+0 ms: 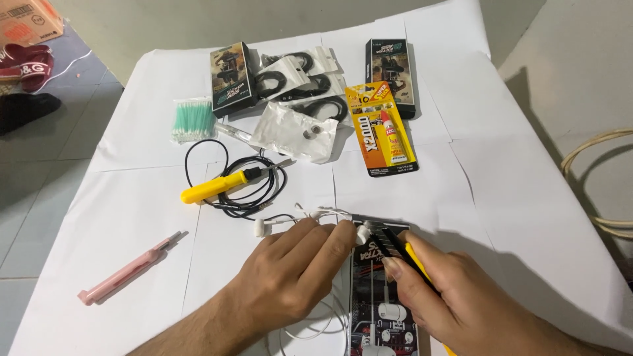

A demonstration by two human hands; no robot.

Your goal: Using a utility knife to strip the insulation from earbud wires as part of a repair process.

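Two dark upright boxes (233, 79) (390, 74) stand at upper centre with clear cable pouches (303, 79) between them, an orange-yellow glue blister card (382, 128) and a crumpled white bag (293, 134) lie below, a dark earphone package (379, 316) sits at bottom centre, and a cardboard carton (30, 20) fills the upper-left corner.

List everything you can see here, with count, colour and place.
soldering iron: one, yellow handle, black cord, centre left
pink tool: one, lower left
cotton swabs: one bundle, green-tipped, upper left
glue pack: one, orange-yellow, upper right
dark boxes: two, top
bagged black cables: several, top centre
white earphones: one set, under the left hand
left hand: pressing an earbud
right hand: holding a black-and-yellow tool
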